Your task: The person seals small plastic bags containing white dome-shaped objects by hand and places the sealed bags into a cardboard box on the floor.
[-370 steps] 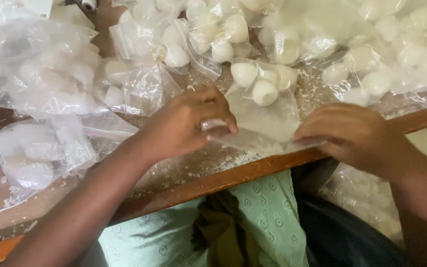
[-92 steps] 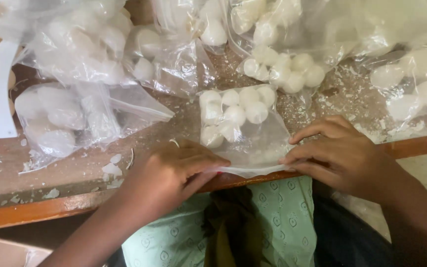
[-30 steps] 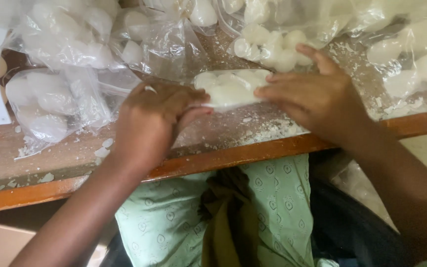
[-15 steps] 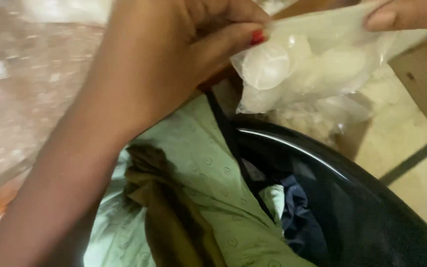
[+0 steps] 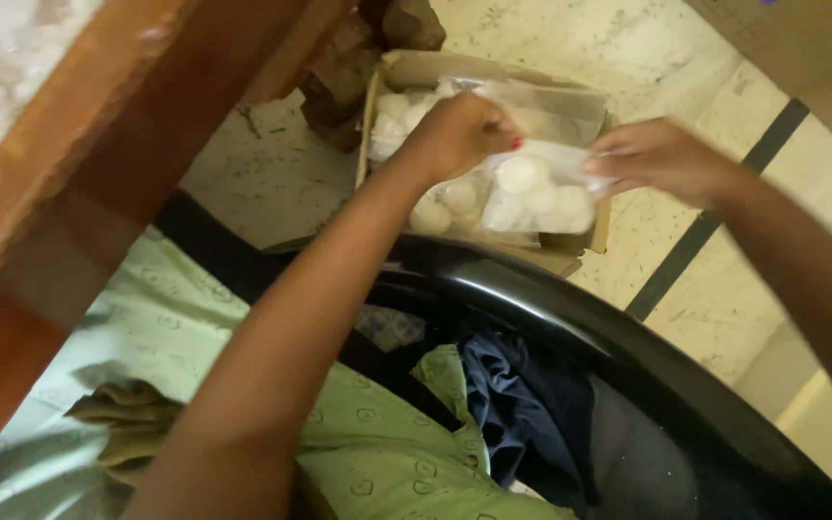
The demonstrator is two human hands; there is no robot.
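Both hands hold one clear, crinkled plastic bag [image 5: 539, 188] of smooth white round pieces over an open brown cardboard box [image 5: 493, 144] on the pale stone floor. The left hand [image 5: 459, 130], at nine o'clock of the bag, pinches its top edge; the right hand [image 5: 662, 159], at three o'clock, grips the other side. More filled bags lie in the box. A glossy black curved chair arm [image 5: 570, 327] arcs at six o'clock.

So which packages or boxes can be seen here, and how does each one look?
Clear plastic bag: held between left hand and right hand above the box, filled with round white pieces.
Cardboard box: on the floor beside the black chair, brown, open, holding more clear bags of white pieces.
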